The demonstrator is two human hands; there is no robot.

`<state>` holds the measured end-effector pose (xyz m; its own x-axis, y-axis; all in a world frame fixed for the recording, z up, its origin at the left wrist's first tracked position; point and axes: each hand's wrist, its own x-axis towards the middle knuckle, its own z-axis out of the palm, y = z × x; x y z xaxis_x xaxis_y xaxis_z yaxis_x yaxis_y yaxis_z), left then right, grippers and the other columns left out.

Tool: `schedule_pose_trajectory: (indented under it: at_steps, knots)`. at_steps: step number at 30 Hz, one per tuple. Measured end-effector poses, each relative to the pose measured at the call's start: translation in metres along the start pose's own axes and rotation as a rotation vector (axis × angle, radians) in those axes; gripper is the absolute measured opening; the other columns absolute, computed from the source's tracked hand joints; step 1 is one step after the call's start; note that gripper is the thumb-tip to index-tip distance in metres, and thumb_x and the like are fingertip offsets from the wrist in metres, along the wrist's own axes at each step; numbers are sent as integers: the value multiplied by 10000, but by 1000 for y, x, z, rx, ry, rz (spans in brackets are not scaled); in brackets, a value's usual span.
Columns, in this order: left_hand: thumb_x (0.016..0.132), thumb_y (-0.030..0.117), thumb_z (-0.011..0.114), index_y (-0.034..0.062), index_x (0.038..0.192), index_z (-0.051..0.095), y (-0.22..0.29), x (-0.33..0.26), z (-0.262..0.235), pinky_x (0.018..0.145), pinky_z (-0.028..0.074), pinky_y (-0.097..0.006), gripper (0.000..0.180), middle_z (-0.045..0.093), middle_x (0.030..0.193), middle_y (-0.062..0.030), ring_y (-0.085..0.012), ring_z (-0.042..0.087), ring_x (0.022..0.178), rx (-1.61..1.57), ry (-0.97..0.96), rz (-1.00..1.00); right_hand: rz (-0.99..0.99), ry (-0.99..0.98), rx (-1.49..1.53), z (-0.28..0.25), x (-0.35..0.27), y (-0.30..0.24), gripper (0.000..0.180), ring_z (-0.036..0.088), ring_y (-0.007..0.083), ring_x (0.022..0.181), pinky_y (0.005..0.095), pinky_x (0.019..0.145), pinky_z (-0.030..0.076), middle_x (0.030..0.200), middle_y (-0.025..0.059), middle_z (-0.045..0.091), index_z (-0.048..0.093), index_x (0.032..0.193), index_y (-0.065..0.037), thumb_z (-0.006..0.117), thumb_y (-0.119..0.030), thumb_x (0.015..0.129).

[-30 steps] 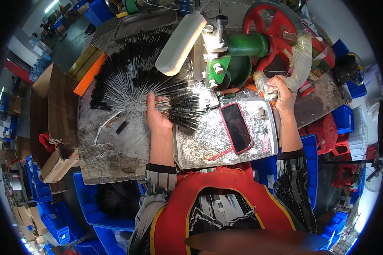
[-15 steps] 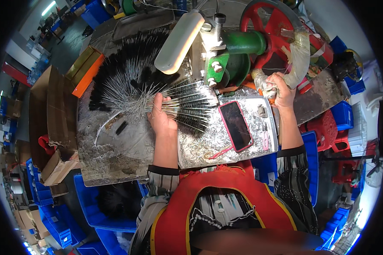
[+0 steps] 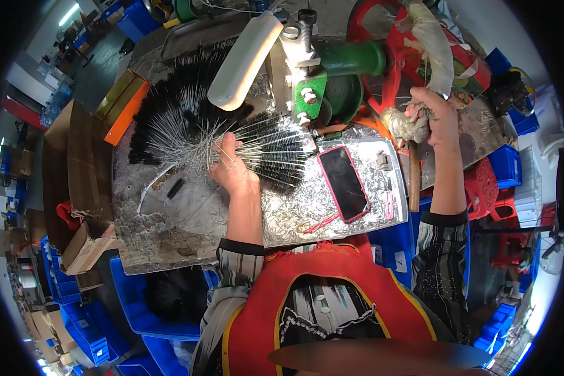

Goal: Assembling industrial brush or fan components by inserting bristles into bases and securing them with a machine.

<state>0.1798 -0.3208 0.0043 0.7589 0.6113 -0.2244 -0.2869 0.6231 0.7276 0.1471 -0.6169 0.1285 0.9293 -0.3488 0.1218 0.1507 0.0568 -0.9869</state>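
Fanned out from my left hand (image 3: pixel 237 175) is a bunch of thin twisted-wire brushes (image 3: pixel 276 153) with black bristles; the fingers close round their bare wire ends. The bristle ends reach under the front of a green hand-cranked machine (image 3: pixel 351 59). At the right, my right hand (image 3: pixel 442 119) is closed on a cloth-wrapped crank handle (image 3: pixel 412 127) beside the machine's red wheel (image 3: pixel 391 84). A wooden stick (image 3: pixel 414 178) points down from the wrapping. Left of the machine lies a heap of similar brushes (image 3: pixel 163 122), wire ends toward my left hand.
A white lamp (image 3: pixel 244 62) hangs over the bench. A pink-edged phone (image 3: pixel 344 185) lies on a shiny sheet (image 3: pixel 288 219). Cardboard boxes (image 3: pixel 84 169) stand at the left edge, an orange one (image 3: pixel 125 113) behind. Blue bins (image 3: pixel 147 313) sit below.
My right hand has swung to the right with the wrapped handle, and the red wheel has turned. The wooden stick now shows below the wrapping. My left hand keeps hold of the brushes.
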Motion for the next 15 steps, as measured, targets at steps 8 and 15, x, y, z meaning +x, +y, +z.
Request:
schedule_pose_trajectory:
  at_steps: [8, 15]
  knots:
    - [635, -25, 649, -24, 804, 528, -3, 7, -8, 574, 469, -276, 208, 554, 739, -86, -150, 533, 621, 2, -25, 43, 32, 6, -9, -1, 2, 0, 132, 523, 160, 468, 250, 458, 422, 582, 83, 527, 541, 693, 21, 607, -90, 664]
    - [684, -14, 619, -17, 829, 523, 4, 0, 0, 581, 469, -274, 174, 542, 776, -77, -140, 520, 627, -23, -125, -35, -407, -3, 43, 4, 3, 97, 67, 509, 127, 554, 232, 527, 417, 641, 74, 535, 535, 714, 16, 519, -47, 731]
